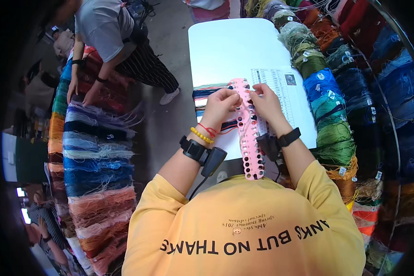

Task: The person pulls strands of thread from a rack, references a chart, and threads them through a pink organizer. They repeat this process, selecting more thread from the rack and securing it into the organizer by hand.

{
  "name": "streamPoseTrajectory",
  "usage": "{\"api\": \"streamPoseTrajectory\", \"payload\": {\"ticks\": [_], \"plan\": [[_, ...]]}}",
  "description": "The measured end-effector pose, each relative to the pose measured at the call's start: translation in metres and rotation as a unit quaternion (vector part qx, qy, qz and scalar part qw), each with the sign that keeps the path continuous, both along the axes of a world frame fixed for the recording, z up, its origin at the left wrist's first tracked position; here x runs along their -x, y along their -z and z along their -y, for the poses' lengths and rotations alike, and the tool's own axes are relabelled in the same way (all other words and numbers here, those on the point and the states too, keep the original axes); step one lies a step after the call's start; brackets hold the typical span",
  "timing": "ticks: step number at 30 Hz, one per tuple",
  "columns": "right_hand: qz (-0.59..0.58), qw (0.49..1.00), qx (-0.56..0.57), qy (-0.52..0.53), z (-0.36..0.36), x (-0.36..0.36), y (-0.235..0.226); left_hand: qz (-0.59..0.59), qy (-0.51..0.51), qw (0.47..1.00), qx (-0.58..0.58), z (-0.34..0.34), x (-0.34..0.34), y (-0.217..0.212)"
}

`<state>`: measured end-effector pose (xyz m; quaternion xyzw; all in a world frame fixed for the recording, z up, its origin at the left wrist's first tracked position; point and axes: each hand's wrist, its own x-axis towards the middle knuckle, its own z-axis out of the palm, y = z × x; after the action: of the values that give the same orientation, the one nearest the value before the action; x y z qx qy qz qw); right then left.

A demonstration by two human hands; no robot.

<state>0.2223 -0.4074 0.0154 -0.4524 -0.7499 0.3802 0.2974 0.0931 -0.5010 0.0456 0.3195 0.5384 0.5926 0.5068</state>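
Observation:
A long pink plastic strip with a row of holes (249, 138) lies lengthwise in front of me over a white table (230, 46). Coloured threads (206, 90) hang from its upper holes to the left. My left hand (220, 105) pinches a thread at the strip's upper left edge. My right hand (265, 102) grips the strip's upper right edge with its fingertips. A printed paper chart (280, 85) lies under the strip. Both wrists wear black bands, the left also a yellow bead bracelet and red string.
Bundles of coloured thread skeins are stacked along the right side (331, 106) and on a rack at the left (94, 156). Another person in a grey shirt (106, 32) leans over the left rack, hands on the skeins. A further person is at the lower left (41, 221).

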Motion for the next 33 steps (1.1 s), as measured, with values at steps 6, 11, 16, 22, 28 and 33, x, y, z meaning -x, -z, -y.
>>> {"api": "streamPoseTrajectory", "payload": {"ticks": [6,11,16,22,28,33], "plan": [[-0.096,0.959,0.253,-0.087,0.005,0.001,-0.009,-0.078,0.049,0.992,-0.082,0.017,-0.002,-0.009],[-0.154,0.935,0.302,-0.104,0.014,-0.003,-0.019,0.117,-0.127,0.984,-0.052,0.044,0.049,-0.025],[-0.155,0.944,0.281,-0.079,0.021,-0.006,-0.024,0.327,-0.163,0.923,-0.124,0.108,0.148,-0.021],[-0.156,0.953,0.247,-0.075,0.029,0.002,-0.022,-0.443,-0.498,0.726,0.17,0.211,0.257,0.014],[-0.194,0.946,0.251,-0.065,0.032,0.007,-0.022,-0.468,-0.122,0.875,0.014,0.125,0.085,-0.012],[-0.23,0.931,0.272,-0.075,0.041,0.012,-0.033,-0.166,0.068,0.983,0.031,0.087,0.005,0.013]]}}
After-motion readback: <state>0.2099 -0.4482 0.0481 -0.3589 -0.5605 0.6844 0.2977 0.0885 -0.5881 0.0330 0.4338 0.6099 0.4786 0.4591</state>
